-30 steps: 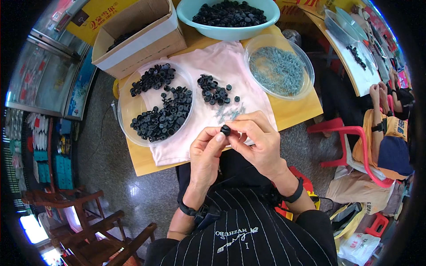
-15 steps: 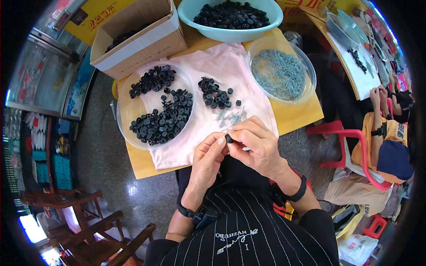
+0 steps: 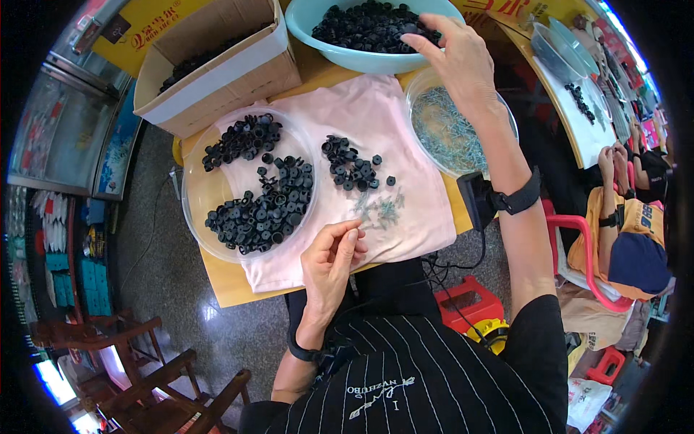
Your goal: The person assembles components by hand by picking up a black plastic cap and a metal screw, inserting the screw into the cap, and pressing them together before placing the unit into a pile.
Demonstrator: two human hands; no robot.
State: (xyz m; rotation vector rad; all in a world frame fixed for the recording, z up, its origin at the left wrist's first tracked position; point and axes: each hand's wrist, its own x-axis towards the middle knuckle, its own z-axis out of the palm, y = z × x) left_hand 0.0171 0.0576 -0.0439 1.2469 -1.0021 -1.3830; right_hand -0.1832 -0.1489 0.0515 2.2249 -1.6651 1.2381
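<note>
A pink cloth lay on the table mid-frame. At top, the right hand had loose, parted fingers over black caps in a blue basin; below centre, the left hand was curled, any grip unclear. The right forearm partly blocked a clear tray, upper right; a cardboard box stood upper left.

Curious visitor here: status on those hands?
Right hand open over blue basin of black parts. Left hand curled, contents unclear. Right forearm partly hiding clear tub.
</note>
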